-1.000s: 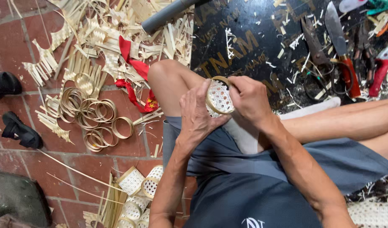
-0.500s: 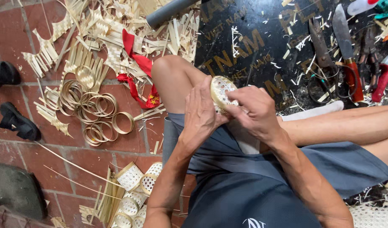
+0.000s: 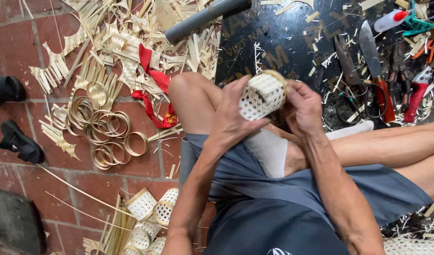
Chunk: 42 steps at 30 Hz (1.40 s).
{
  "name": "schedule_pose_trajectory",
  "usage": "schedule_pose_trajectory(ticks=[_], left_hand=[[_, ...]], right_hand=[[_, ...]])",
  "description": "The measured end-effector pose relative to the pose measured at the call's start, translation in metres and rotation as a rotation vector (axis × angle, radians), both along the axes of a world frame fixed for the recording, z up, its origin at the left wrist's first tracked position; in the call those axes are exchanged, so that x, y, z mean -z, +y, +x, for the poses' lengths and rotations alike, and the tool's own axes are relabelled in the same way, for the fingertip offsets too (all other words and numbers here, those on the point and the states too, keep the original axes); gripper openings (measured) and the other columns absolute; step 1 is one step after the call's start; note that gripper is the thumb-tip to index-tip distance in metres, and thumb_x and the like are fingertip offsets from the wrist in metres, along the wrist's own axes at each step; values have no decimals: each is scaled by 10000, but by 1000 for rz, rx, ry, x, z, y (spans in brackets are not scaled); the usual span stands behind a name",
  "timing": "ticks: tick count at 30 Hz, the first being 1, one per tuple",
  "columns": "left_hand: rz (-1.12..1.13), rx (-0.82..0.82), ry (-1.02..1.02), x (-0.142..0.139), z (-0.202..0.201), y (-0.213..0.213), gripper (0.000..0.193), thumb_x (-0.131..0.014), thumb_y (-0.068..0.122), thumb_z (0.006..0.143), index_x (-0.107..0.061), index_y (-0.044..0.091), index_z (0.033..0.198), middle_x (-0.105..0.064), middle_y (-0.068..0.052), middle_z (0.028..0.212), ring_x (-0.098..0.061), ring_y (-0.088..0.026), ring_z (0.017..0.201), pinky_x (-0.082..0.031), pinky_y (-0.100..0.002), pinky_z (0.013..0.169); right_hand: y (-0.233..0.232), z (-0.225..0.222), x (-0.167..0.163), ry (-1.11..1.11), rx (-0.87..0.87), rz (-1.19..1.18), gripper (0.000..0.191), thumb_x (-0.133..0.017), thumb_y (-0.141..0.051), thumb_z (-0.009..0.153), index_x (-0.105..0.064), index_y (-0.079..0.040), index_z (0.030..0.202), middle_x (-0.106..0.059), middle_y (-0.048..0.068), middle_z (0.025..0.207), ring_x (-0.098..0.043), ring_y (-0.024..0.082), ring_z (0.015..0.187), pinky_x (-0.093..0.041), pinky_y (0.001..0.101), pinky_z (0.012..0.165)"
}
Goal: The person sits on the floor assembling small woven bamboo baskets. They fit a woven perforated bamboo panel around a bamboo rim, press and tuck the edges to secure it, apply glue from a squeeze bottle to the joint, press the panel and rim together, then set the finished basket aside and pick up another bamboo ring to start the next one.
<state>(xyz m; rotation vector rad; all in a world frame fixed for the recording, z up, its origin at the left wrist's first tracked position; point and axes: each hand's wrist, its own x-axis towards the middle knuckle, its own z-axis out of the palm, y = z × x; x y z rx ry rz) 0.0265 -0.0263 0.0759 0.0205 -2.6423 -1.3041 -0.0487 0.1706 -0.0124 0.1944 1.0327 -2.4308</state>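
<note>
Bamboo, pale and woven into a small round basket (image 3: 262, 96), sits clasped between the left hand (image 3: 235, 120) and right hand (image 3: 302, 109) above the knees, looking nearly complete; several finished baskets (image 3: 148, 210) and unused bamboo rings (image 3: 108, 130) lie on the brick floor (image 3: 18, 47).

Small woven basket (image 3: 262, 96) between both hands

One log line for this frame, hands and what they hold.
left hand: grips small woven basket | right hand: at its rim | basket: tilted, above knee | nearby: bamboo rings, knife
</note>
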Motion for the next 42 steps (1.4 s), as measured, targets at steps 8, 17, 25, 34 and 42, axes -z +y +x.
schedule_pose_trajectory(ticks=[8, 17, 25, 34, 42], left_hand=[[-292, 24, -221, 40, -72, 51, 1192, -956, 417, 601, -300, 102, 1545, -530, -194, 1214, -609, -409, 1077, -555, -488, 848], [-280, -180, 4, 51, -48, 25, 1265, -894, 647, 594, -252, 187, 1583, -451, -254, 1458, -566, -442, 1224, -523, -526, 958], [-314, -896, 20, 58, 105, -216, 199, -714, 124, 906, -756, 23, 1073, -738, -154, 987, -715, -313, 929, -560, -429, 855], [-347, -1061, -404, 101, 203, -242, 209, -745, 231, 878, -812, 64, 984, -750, -159, 966, -710, -337, 880, -540, -456, 755], [1083, -836, 170, 60, 170, -214, 112, -672, 76, 1021, -700, 26, 1118, -741, -122, 978, -663, -212, 820, -556, -341, 724]], right_hand=[[33, -56, 16, 407, -144, 1115, 279, -603, -170, 1041, -710, 16, 1219, -752, 68, 1005, -711, 135, 849, -569, 283, 705], [48, -81, 62, 293, 70, 836, 215, -645, -223, 1118, -736, -33, 1160, -778, 21, 1035, -742, 108, 909, -609, 257, 828], [84, -59, 94, 401, -32, 826, 229, -559, -193, 1159, -700, -26, 1227, -746, 44, 1110, -698, 123, 969, -563, 271, 882], [78, -57, 84, 442, -13, 801, 242, -491, -175, 1188, -679, -23, 1190, -695, 33, 1120, -637, 113, 1006, -512, 257, 930], [76, -53, 57, 485, 57, 994, 298, -490, -212, 1220, -688, -42, 1076, -654, -8, 1005, -583, 72, 942, -474, 236, 891]])
